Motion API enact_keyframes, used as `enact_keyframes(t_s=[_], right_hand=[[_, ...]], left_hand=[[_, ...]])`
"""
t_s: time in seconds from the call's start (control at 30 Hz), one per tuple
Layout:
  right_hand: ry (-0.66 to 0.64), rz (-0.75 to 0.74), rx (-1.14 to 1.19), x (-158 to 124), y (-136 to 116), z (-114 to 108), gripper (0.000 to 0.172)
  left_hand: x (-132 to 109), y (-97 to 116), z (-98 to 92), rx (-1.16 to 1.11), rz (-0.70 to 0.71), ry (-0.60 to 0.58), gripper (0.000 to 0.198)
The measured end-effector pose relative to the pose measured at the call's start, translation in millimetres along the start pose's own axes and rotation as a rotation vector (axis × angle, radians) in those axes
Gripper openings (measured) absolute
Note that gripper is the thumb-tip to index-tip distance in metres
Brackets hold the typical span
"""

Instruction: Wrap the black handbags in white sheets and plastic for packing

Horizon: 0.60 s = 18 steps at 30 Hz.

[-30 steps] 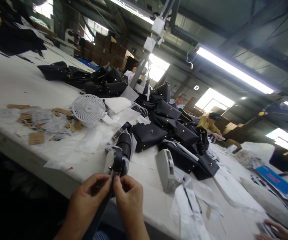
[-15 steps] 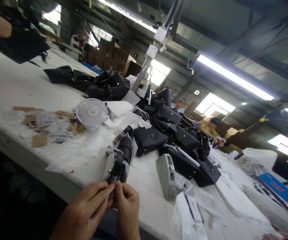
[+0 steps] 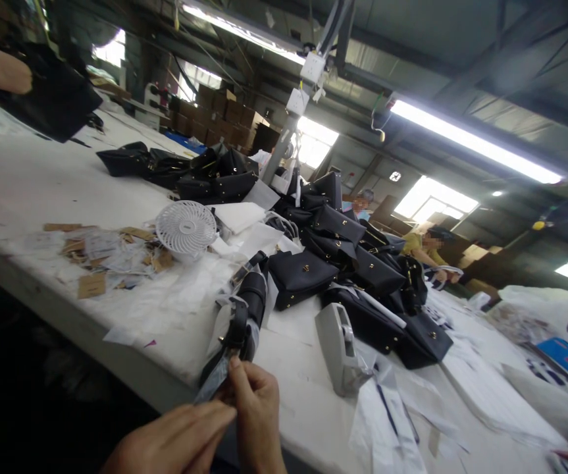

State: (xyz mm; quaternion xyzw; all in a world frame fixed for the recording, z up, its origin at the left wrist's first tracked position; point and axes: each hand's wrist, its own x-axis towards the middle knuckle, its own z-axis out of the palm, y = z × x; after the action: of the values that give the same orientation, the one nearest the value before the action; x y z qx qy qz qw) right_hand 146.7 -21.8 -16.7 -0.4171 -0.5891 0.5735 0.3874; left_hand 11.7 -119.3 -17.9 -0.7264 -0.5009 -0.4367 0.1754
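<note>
A black handbag point(image 3: 253, 296) lies on the table edge in front of me, its strap point(image 3: 237, 322) and sides partly wrapped in translucent film. My right hand point(image 3: 258, 405) is at the bag's near end, thumb and fingers pinched together at the film and strap. What exactly sits in that pinch is too small to make out. Lower and to the left is my left hand point(image 3: 178, 431), its fingers pressed together and pointing at the right hand. Whether anything is between them is hidden.
A white fan point(image 3: 185, 227) stands beyond a heap of paper tags point(image 3: 108, 253). Several black handbags point(image 3: 303, 273) are piled behind. A grey tape dispenser point(image 3: 333, 349) stands to the right near plastic sheets point(image 3: 385, 421). At far left, another person's arm point(image 3: 2, 69) reaches over a black bag.
My left hand has dropped down toward me, away from the right thumb, uncovering more of the film at the bag's end. My right hand keeps its pinch there.
</note>
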Motion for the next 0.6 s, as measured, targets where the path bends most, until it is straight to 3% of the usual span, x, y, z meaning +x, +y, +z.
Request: enact_keyframes(t_s=[0.1,0.17,0.27,0.33,0.43,0.53,0.6], right_hand=[[-0.029,-0.026,0.001,-4,-1,0,0.065],[-0.012,-0.068,-0.032,-5,-2,-1,0.064],[0.015,-0.124,-0.092,-5,-2,-2,0.062],[0.023,-0.159,-0.127,-4,-1,-2,0.058],[0.028,-0.197,-0.174,-3,-1,0,0.054],[-0.011,-0.202,-0.223,-7,-8,-5,0.05],[-0.01,-0.236,-0.281,-9,-14,-22,0.047]], left_hand=[[2,-14,-4.0,-0.166,-0.532,0.053,0.023],[9,-21,-0.8,-0.45,-0.865,-0.052,0.033],[18,-19,10.6,-1.0,-1.186,-0.234,0.049],[21,-11,18.5,-1.188,-1.373,-0.179,0.051],[20,-4,26.4,-1.238,-1.503,-0.08,0.052],[12,-8,32.2,-1.209,-1.472,-0.141,0.051],[3,-14,38.1,-1.135,-1.443,-0.164,0.053]])
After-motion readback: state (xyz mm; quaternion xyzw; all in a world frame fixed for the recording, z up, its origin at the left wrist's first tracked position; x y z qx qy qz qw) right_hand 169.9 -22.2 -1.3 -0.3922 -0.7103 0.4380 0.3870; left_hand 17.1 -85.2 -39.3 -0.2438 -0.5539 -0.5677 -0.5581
